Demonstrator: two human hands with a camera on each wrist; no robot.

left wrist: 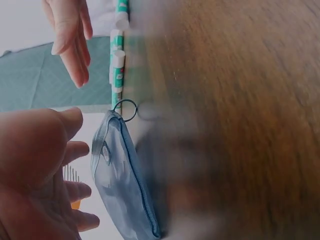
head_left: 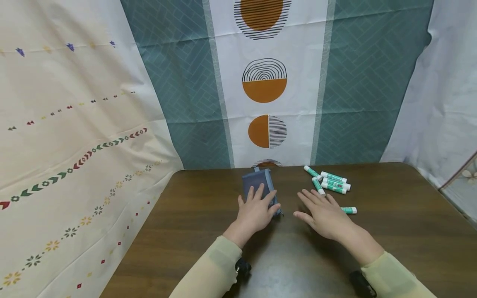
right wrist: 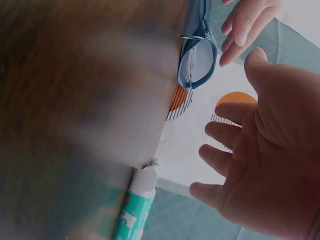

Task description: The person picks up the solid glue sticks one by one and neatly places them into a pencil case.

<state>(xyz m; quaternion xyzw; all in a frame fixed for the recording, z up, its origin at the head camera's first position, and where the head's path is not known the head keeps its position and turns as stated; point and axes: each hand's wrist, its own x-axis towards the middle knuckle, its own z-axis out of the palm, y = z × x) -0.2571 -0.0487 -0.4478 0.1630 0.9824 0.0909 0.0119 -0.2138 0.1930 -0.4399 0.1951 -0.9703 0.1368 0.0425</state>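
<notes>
Soft light fills the head view evenly, with blurry-edged shadows on the dark tabletop [head_left: 288,269] beneath the left hand [head_left: 254,213] and right hand [head_left: 325,215]. A pale glare lies between them, on their near side. Both wrist views look hazier (the tabletop beside each hand smears out of focus).

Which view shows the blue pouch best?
Left wrist: the blue pouch appears large, its zipper and ring visible, no hand covering it. The head view shows it smaller, partly hidden by the left hand. The right wrist view shows only one end, cut off above.
</notes>
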